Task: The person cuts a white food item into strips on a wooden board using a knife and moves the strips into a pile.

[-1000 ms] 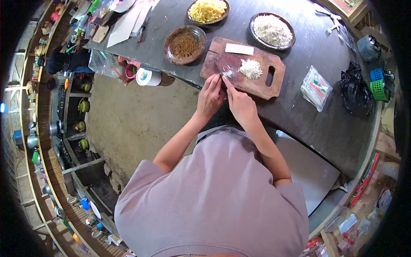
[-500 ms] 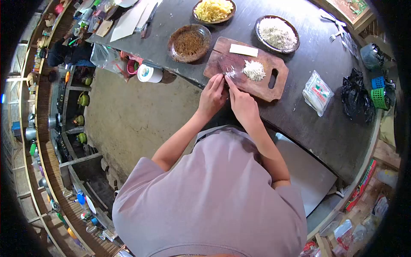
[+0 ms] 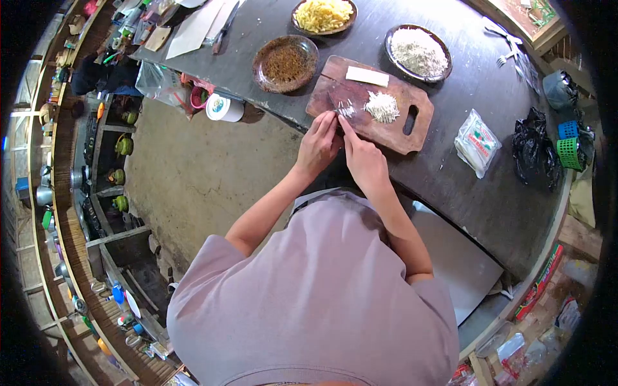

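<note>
On the wooden cutting board (image 3: 399, 136) lie a pale rectangular block (image 3: 367, 76) and a small heap of thin white strips (image 3: 382, 107). More fine slivers (image 3: 346, 107) lie loose by the fingertips, on or beside a dark knife blade (image 3: 336, 96) that is hard to make out. My left hand (image 3: 317, 143) has its fingers pressed together at the board's near edge, and what they pinch is hidden. Close beside it, my right hand (image 3: 365, 156) is closed with the index finger stretched along the knife, whose handle is covered by the hand.
Behind the board stand a brown plate (image 3: 285, 64), a plate of yellow pieces (image 3: 324, 15) and a plate of whitish shreds (image 3: 419, 53). Right of it lie a printed plastic packet (image 3: 477, 143) and a black plastic bag (image 3: 536, 147). Another knife (image 3: 222, 37) rests at the far left.
The view has shifted very slightly. Both hands keep nearly the same place at the board's near edge, and the block and heap of strips look unchanged.
</note>
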A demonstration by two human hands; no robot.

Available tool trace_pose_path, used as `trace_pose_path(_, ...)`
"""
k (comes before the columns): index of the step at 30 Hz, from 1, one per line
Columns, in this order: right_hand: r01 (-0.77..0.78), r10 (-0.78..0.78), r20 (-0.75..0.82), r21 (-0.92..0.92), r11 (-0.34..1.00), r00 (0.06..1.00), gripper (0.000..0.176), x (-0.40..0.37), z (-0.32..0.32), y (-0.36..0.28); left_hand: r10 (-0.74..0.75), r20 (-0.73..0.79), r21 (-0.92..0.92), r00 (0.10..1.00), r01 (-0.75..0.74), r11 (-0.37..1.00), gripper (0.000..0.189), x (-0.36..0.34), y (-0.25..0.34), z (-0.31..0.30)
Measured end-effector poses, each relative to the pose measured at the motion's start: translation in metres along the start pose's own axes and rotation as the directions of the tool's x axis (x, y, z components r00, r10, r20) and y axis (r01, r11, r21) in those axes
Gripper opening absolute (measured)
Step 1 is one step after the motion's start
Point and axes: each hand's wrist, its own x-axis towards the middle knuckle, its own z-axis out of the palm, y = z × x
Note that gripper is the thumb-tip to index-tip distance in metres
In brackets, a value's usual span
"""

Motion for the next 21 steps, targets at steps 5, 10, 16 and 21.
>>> trace_pose_path(5, -0.002, 0.002, 0.048, 0.006, 1.0, 0.999, 0.054, -0.053, -0.016, 0.016, 0.0, 0.001, 0.018, 1.0, 0.0, 1.0, 0.049, -0.001, 0.001, 0.0)
trace_pose_path(10, -0.015, 0.018, 0.037, -0.057, 0.998, 0.999, 0.055, -0.018, -0.007, 0.002, 0.0, 0.015, 0.032, 1.0, 0.0, 0.999, 0.049, -0.001, 0.001, 0.002)
trace_pose_path(16, 0.018, -0.017, 0.021, -0.06, 0.998, 1.0, 0.054, -0.015, -0.004, 0.007, -0.006, 0.033, 0.022, 0.999, 0.005, 1.0, 0.052, -0.004, -0.003, 0.001)
trace_pose_path(21, 0.007, -0.007, 0.011, 0.002, 1.0, 1.0, 0.054, -0.054, -0.018, 0.019, -0.013, 0.006, 0.019, 1.0, 0.013, 1.0, 0.052, -0.002, 0.0, 0.002)
